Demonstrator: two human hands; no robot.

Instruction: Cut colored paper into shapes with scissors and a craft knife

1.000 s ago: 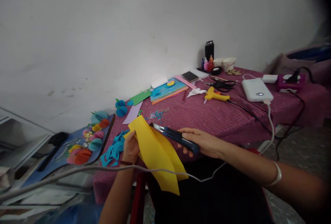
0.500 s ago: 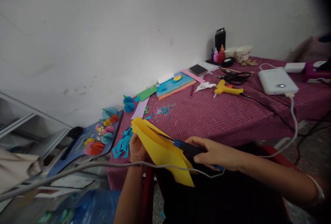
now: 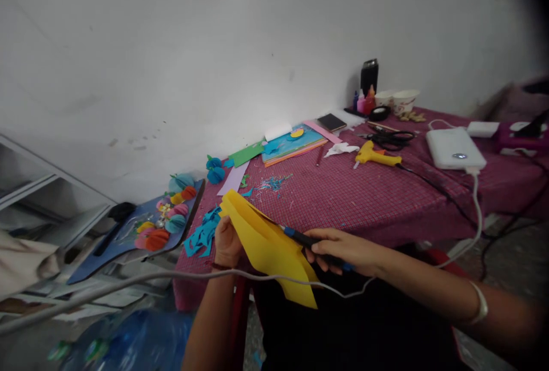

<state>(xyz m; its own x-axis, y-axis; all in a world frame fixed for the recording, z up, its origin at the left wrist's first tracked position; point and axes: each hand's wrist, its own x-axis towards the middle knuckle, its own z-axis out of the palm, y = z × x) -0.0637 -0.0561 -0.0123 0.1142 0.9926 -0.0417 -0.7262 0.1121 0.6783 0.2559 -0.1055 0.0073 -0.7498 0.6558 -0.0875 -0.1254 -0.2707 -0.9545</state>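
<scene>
A folded sheet of yellow paper (image 3: 268,245) is pinched near its upper left end by my left hand (image 3: 227,241). It hangs down toward my lap, its layers spread a little. My right hand (image 3: 332,250) is closed around the dark blue-and-black handles of a pair of scissors (image 3: 300,238). The blades point up and left, lying along the paper's upper edge and partly hidden by it. Blue paper scraps (image 3: 203,232) lie just left of my left hand, and small shredded bits (image 3: 274,183) lie beyond the yellow paper.
A white cable (image 3: 193,274) crosses in front of my forearms. On the checked tablecloth (image 3: 326,199) lie a yellow glue gun (image 3: 377,155), black scissors (image 3: 392,139), coloured sheets (image 3: 283,145) and a white power bank (image 3: 455,148). Paper pumpkins (image 3: 175,211) sit on a blue board at left.
The handles in my right hand have come closer together, and the blades have closed along the paper's edge. My left hand keeps its pinch. The view has shifted slightly.
</scene>
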